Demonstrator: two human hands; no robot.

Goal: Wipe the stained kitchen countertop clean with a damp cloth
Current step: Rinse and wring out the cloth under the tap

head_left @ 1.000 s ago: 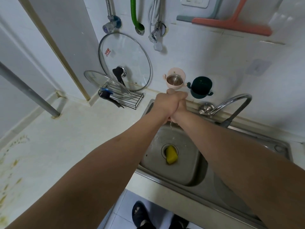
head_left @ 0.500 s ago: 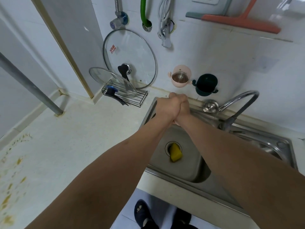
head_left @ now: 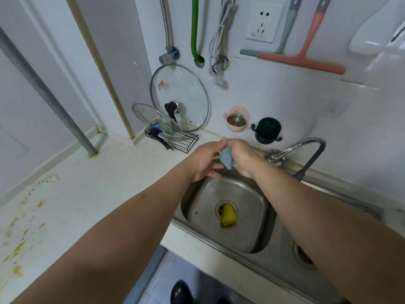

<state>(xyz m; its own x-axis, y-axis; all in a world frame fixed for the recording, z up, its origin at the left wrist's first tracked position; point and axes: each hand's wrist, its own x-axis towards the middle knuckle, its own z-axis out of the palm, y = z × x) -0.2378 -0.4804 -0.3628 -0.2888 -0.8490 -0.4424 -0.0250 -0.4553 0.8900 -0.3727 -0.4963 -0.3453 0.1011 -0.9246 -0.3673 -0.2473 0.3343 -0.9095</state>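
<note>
1. Cloth [head_left: 226,157]: small, light blue, bunched between both hands above the sink [head_left: 252,242] basin's 12 o'clock edge.
2. Right hand [head_left: 243,159] has fingers curled round it; left hand [head_left: 205,162] pinches the top edge, lower fingers loose.
3. Handling guess: soft, light, wet, likely drippy. Take a full-palm bunch, not a corner.
4. Countertop [head_left: 92,194]: pale, yellow-brown stains [head_left: 17,244] at 9 o'clock of the sink, well apart from the cloth.
5. Sponge [head_left: 228,216] sits on the drain; faucet [head_left: 300,148] at 2 o'clock; glass lids [head_left: 182,95] lean against the wall at 11.
</note>
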